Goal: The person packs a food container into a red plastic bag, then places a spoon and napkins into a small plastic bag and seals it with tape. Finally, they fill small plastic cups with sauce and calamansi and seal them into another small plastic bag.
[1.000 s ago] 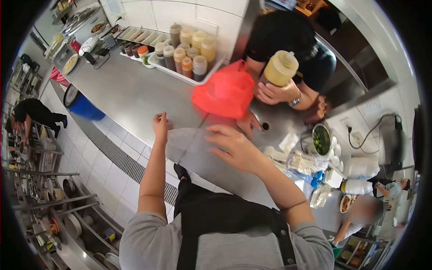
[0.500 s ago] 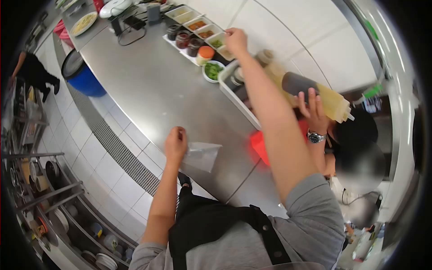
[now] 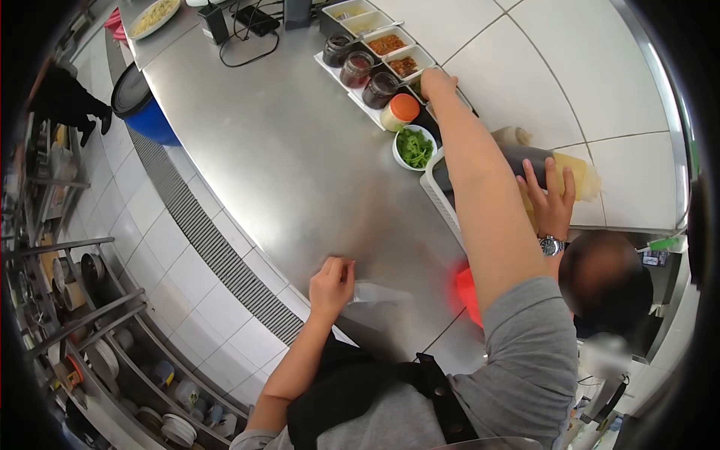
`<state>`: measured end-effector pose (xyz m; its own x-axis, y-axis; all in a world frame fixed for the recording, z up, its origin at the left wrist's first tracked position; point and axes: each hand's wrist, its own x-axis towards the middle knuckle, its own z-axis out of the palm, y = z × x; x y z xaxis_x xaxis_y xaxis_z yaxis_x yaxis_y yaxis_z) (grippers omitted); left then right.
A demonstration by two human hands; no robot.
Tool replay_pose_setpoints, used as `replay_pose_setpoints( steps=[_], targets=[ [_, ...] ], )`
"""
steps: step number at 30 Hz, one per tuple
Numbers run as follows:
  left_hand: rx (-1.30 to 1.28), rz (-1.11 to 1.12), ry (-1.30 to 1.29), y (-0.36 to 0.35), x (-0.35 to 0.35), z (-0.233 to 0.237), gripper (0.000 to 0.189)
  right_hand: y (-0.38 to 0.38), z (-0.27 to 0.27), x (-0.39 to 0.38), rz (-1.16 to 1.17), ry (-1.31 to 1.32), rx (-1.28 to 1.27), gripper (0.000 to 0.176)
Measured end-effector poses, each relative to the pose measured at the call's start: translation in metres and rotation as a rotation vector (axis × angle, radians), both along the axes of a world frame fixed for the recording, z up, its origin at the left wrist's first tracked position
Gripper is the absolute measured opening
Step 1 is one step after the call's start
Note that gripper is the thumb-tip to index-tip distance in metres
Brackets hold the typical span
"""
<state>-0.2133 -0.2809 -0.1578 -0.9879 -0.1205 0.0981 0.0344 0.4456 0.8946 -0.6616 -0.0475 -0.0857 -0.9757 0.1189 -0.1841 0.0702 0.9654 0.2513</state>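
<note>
My left hand (image 3: 331, 288) is closed on a clear plastic bag (image 3: 379, 295) over the front edge of the steel counter (image 3: 262, 142). Stretched out to the back, my right hand (image 3: 437, 82) reaches into a condiment tray (image 3: 420, 90) with green contents; its fingertips are hidden, so I cannot make out what they hold. Beside it are trays of red-brown condiment (image 3: 386, 43), a jar with an orange lid (image 3: 401, 110) and a white bowl of green leaves (image 3: 414, 147).
A co-worker's hand (image 3: 551, 196) with a watch touches squeeze bottles (image 3: 525, 161) right of my forearm. Dark jars (image 3: 380, 88) line the trays. A white basket (image 3: 442, 196) and a red object (image 3: 469, 294) lie near my right arm. A blue bin (image 3: 146, 109) stands beyond the counter.
The view has shifted, so the counter items appear further right and the co-worker lower. My right hand has gone from the tray's edge down into it. The bag remains in my left hand.
</note>
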Motion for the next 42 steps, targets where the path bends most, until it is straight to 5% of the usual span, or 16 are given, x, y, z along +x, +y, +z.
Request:
replay_pose_setpoints(
  steps=[6, 13, 16, 19, 20, 23, 25, 28, 31, 34, 36, 38, 40, 42],
  targets=[
    [-0.018, -0.002, 0.027, 0.002, 0.0, 0.0, 0.01, 0.019, -0.009, -0.015, 0.081, 0.242, -0.141, 0.023],
    [-0.076, 0.007, 0.012, 0.007, 0.005, 0.0, 0.009, 0.023, 0.046, 0.0, 0.138, 0.628, -0.319, 0.012],
    [-0.104, 0.018, 0.064, 0.01, 0.009, -0.007, 0.008, -0.005, 0.119, 0.084, -0.042, 0.485, -1.132, 0.015],
    [-0.06, -0.035, 0.094, 0.01, 0.011, -0.014, 0.01, -0.019, 0.137, 0.192, -0.014, 0.185, -1.977, 0.019],
    [-0.073, -0.013, -0.014, 0.013, 0.013, -0.008, 0.009, -0.02, 0.158, 0.251, -0.062, 0.066, -1.944, 0.018],
    [-0.067, -0.055, 0.025, 0.016, 0.012, -0.018, 0.011, -0.003, 0.12, 0.397, -0.145, -0.249, -2.441, 0.012],
    [-0.077, -0.086, 0.073, 0.014, 0.009, -0.029, 0.011, 0.014, 0.085, 0.486, -0.23, -0.333, -2.317, 0.015],
    [-0.082, -0.169, 0.075, 0.014, 0.01, -0.026, 0.009, 0.072, 0.057, 0.614, -0.718, -0.231, -2.275, 0.019],
    [-0.222, -0.323, 0.057, 0.025, 0.015, -0.007, 0.011, 0.165, 0.071, 0.725, -0.873, 0.349, -2.144, 0.026],
    [-0.214, -0.556, 0.079, 0.052, 0.013, -0.013, 0.01, 0.271, 0.078, 0.823, -1.188, 0.988, -1.754, 0.024],
    [-0.215, -0.683, 0.101, 0.082, 0.024, -0.008, 0.007, 0.323, 0.082, 0.868, -1.209, 1.581, -1.636, 0.022],
    [-0.205, -0.761, 0.069, 0.114, 0.036, -0.016, 0.005, 0.348, 0.1, 0.894, -1.081, 1.855, -1.58, 0.023],
    [-0.27, -0.755, 0.174, 0.144, 0.053, -0.022, 0.007, 0.333, 0.119, 0.874, -1.04, 1.752, -1.48, 0.024],
    [-0.335, -0.714, 0.178, 0.161, 0.069, -0.012, 0.007, 0.324, 0.109, 0.85, -1.019, 1.329, -1.353, 0.025]
  ],
)
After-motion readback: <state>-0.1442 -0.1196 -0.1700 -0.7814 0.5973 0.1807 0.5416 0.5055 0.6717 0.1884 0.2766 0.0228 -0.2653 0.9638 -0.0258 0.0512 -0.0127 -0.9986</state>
